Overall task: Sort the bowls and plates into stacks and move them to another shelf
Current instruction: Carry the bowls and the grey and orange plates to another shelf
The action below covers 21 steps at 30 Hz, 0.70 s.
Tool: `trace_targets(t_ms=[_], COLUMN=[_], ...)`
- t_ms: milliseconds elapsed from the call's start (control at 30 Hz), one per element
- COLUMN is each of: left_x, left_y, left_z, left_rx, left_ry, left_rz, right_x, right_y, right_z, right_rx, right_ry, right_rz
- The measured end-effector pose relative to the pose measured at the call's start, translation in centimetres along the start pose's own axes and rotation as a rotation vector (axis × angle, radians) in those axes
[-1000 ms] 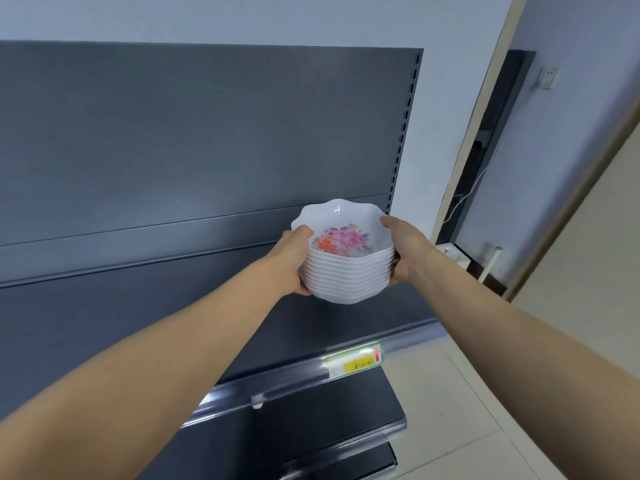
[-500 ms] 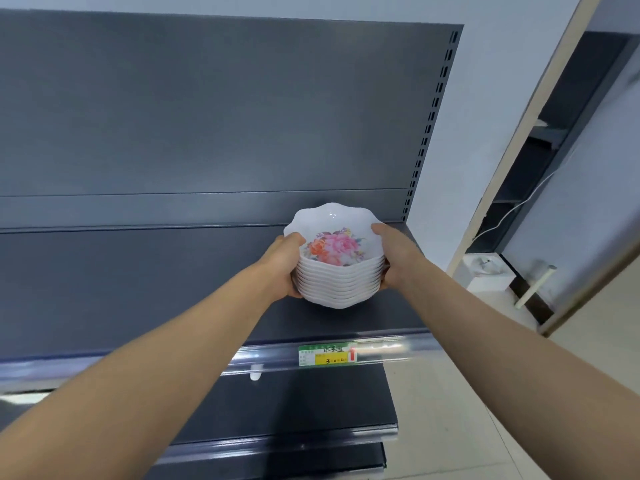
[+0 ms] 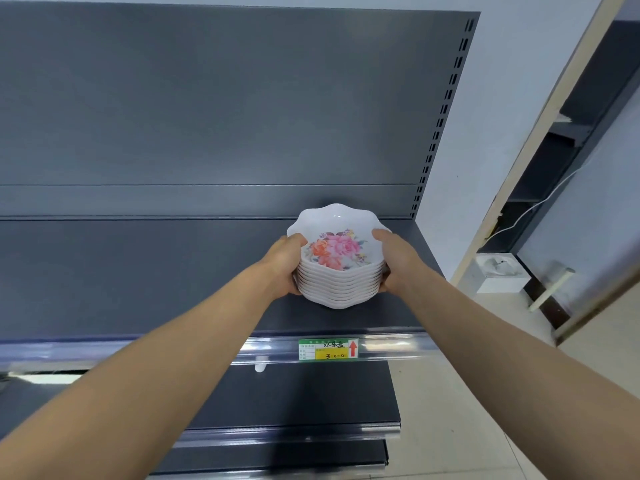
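A stack of several white scalloped bowls (image 3: 341,285), the top one printed with pink and orange flowers, sits between both my hands over the right part of a dark grey shelf (image 3: 138,271). My left hand (image 3: 284,266) grips the stack's left side with the thumb on the top rim. On the right side, my right hand (image 3: 394,261) holds it the same way. The stack's base is at the shelf surface; I cannot tell whether it touches.
A price label (image 3: 328,349) with a red arrow is clipped to the shelf's shiny front rail. Lower dark shelves (image 3: 311,403) lie beneath. A slotted upright (image 3: 440,123) bounds the shelf at right. Beyond it stand a white box (image 3: 502,273) and a doorway.
The stack, held in both hands, has come down and forward over the shelf. My view has tilted down and levelled out.
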<state>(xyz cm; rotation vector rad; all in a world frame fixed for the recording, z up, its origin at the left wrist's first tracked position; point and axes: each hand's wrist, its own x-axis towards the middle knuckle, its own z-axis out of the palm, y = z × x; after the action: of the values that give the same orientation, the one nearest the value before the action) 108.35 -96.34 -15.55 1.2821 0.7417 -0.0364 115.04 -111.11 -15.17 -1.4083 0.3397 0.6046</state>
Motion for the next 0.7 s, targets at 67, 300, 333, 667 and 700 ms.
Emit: trace_targets(t_ms=[67,300,333,667,700], left_x=[0.2,0.5,0.5,-0.7,-1.1], left_y=[0.0,0.1,0.2,2.8,3.4], left_z=[-0.2,-0.4,-0.4,-0.6,-0.6], left_rx=[-0.002,-0.023,-0.020,0.112,0.151], left_ry=[0.008,0.025,0.022,0.055,0.071], left_rz=[0.003,0.037,0.035,0.178,0.221], right_x=[0.0,0.3,0.3,0.0,-0.2], right_y=[0.3,-0.1,-0.1,-2.4,-2.9], right_z=[0.1,0.6,0.6,1.2,1.4], right_rx=[0.021,0.035,0.030,-0.327,-0.373], right_ry=[-0.011,-0.028,-0.030,0.172,0.181], right_rz=[-0.009,-0.033,-0.029,-0.377,-0.441])
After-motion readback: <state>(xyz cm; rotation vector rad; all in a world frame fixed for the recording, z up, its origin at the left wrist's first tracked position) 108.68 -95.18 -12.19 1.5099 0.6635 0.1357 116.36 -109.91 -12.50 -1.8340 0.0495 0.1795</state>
